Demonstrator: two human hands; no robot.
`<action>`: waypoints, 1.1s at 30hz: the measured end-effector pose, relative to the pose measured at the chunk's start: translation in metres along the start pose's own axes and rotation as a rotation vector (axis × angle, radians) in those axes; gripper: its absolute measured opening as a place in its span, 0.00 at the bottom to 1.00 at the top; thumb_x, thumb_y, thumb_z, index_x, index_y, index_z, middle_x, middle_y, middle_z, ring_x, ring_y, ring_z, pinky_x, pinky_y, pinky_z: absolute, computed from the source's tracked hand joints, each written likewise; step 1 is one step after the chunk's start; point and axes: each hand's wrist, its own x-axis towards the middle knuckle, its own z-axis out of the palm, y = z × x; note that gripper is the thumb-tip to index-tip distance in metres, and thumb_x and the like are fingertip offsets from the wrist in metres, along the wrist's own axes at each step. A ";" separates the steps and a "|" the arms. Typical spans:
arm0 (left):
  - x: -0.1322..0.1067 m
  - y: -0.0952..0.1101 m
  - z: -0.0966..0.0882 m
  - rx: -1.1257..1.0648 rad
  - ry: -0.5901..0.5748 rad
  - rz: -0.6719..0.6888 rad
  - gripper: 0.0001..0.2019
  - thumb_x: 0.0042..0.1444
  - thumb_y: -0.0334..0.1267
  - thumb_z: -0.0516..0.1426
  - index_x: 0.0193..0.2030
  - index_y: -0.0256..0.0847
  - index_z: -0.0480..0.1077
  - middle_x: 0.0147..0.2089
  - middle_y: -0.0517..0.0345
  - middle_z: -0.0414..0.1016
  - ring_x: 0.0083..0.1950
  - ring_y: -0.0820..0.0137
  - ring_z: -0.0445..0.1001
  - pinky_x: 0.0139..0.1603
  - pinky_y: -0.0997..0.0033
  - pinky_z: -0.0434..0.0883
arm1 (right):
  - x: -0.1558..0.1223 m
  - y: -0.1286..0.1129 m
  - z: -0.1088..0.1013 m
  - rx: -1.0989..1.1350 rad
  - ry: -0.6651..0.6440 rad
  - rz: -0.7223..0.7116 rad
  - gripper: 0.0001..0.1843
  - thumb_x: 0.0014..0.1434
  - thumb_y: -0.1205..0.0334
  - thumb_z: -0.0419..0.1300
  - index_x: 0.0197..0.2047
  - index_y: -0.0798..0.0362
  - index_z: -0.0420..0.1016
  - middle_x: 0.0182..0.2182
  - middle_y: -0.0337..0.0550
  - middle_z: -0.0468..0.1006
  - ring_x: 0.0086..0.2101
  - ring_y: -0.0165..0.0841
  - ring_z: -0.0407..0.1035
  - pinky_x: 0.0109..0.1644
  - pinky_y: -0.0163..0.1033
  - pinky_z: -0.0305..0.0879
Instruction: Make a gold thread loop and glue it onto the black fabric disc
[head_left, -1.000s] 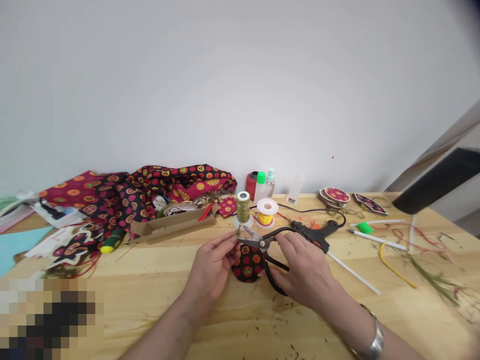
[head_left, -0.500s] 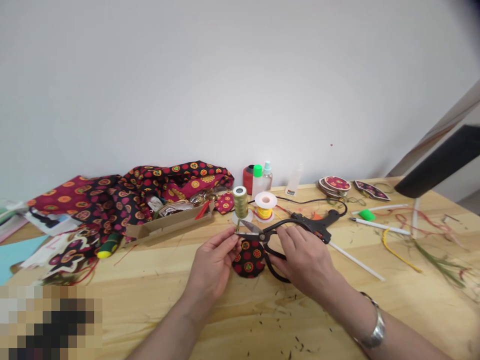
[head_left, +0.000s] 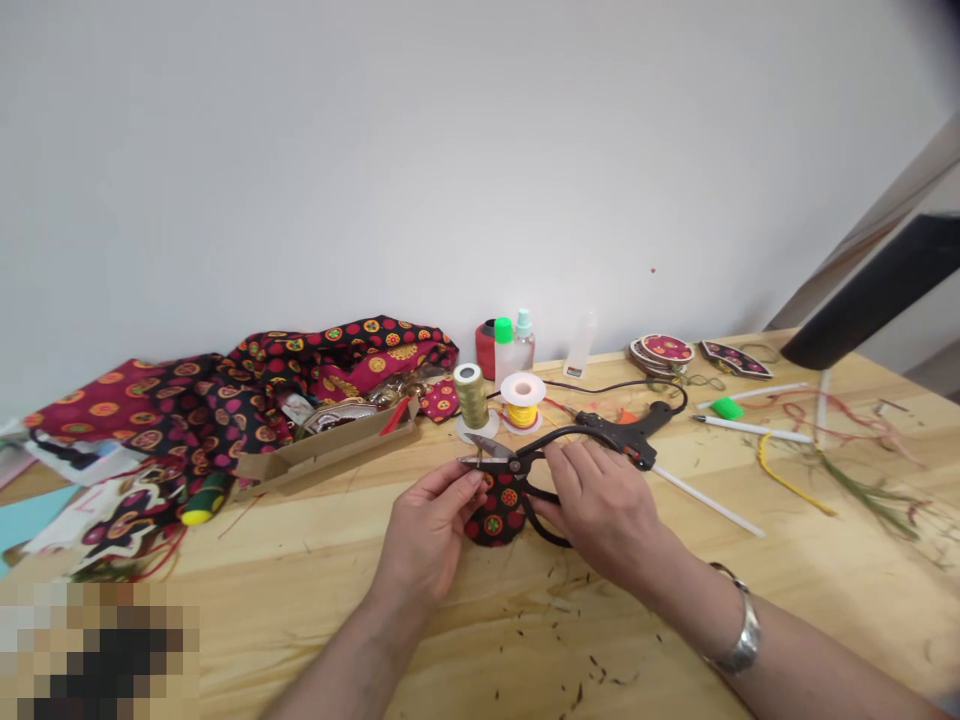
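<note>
While the right hand (head_left: 604, 506) gripped scissors (head_left: 515, 466) near the olive spool (head_left: 472, 402), I watched the left hand (head_left: 426, 525) pinch something small (head_left: 481, 454).

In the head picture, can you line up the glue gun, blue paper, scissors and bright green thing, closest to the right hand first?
From the right hand:
1. Scissors: held in it.
2. Glue gun: just beyond it.
3. Bright green thing: farther right.
4. Blue paper: away at the left edge.
</note>
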 end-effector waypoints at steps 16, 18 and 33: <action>0.000 0.000 -0.001 -0.004 -0.012 -0.018 0.11 0.32 0.31 0.69 0.27 0.35 0.78 0.25 0.59 0.79 0.25 0.78 0.72 0.28 0.82 0.70 | 0.000 -0.001 0.001 0.010 0.012 -0.004 0.16 0.60 0.53 0.54 0.36 0.61 0.71 0.27 0.49 0.72 0.29 0.38 0.65 0.30 0.40 0.58; 0.000 0.000 -0.002 -0.003 -0.013 -0.029 0.11 0.33 0.31 0.69 0.27 0.35 0.78 0.26 0.58 0.79 0.25 0.78 0.72 0.29 0.82 0.70 | 0.001 -0.001 0.001 0.008 0.009 -0.003 0.16 0.61 0.53 0.53 0.36 0.60 0.71 0.28 0.49 0.73 0.29 0.37 0.65 0.30 0.40 0.58; 0.000 -0.001 -0.001 -0.007 -0.022 -0.046 0.11 0.34 0.30 0.68 0.30 0.34 0.78 0.28 0.57 0.80 0.25 0.78 0.73 0.28 0.82 0.71 | 0.000 -0.001 0.003 0.010 0.009 0.009 0.16 0.56 0.55 0.60 0.39 0.62 0.71 0.30 0.49 0.74 0.30 0.38 0.67 0.29 0.41 0.61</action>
